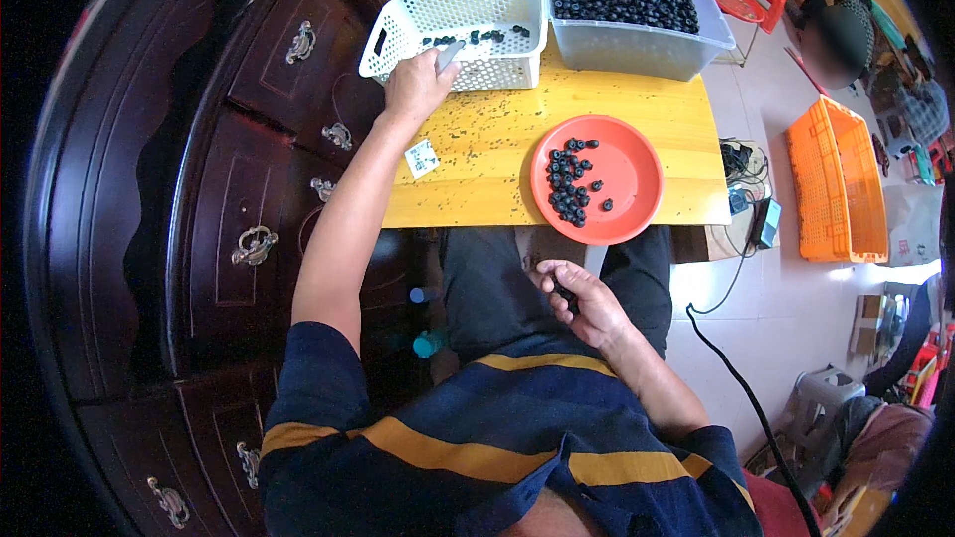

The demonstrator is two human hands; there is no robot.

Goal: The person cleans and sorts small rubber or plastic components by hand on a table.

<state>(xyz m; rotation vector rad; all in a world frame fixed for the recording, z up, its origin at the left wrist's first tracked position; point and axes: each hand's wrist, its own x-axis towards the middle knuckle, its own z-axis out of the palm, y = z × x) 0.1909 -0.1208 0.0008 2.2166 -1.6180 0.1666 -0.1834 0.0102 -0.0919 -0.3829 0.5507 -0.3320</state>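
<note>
- Many small black ring-shaped parts point(572, 179) are lying on the round, smooth orange plastic plate point(637, 174).
- Left hand point(416, 88) is stretching forward, fingers grasping a small grey piece at the white perforated basket point(398, 30).
- Right hand point(577, 298) is resting on the lap, probably curled around some black parts.

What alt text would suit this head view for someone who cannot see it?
A seated person's left hand reaches to a white perforated basket on a yellow table, while the right hand holds small black pieces over the lap. An orange plate and grey tub hold more.
</note>
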